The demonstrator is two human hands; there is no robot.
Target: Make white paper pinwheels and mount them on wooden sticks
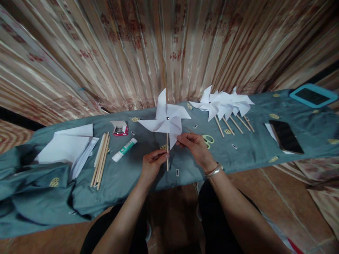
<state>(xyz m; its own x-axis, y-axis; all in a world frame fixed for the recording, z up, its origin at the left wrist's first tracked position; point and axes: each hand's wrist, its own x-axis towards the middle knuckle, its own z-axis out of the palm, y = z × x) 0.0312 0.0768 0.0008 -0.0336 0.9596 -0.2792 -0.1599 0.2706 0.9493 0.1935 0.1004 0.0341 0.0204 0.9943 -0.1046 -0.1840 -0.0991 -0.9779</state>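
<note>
A white paper pinwheel (173, 113) with a silver pin at its centre stands upright on a wooden stick in front of me. My left hand (153, 162) pinches that stick below the blades. With thumb and forefinger, my right hand (194, 146) grips the edge of the pinwheel's lower blade. Green-handled scissors (208, 140) lie just behind my right hand, partly hidden by it. Left of my left hand are a green and white glue stick (124, 149) and a small open red box (120, 129) with dark metallic bits inside.
Several pinwheels (227, 103) lie overlapping at the back right. White paper sheets (63, 146) and wooden sticks (102, 158) are on the left. A dark phone (286, 137) and a blue-framed tablet (314, 95) rest on the right. A curtain (159, 46) hangs behind the cloth-covered table (254, 151).
</note>
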